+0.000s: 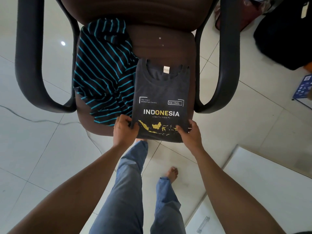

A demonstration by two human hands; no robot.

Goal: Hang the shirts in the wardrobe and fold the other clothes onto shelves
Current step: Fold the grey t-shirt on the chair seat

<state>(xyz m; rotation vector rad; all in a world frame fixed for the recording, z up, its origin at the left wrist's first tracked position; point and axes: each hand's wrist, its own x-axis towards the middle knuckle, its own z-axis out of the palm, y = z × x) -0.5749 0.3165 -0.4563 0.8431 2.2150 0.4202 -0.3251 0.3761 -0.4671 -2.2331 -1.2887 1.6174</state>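
Folded dark T-shirt (161, 98) on brown chair (150, 41), left hand (124, 130) and right hand (190, 134) gripping its near corners, striped shirt (103, 71) beside

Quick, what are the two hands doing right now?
Left hand: shut on the near left edge of the T-shirt.
Right hand: shut on its near right edge.
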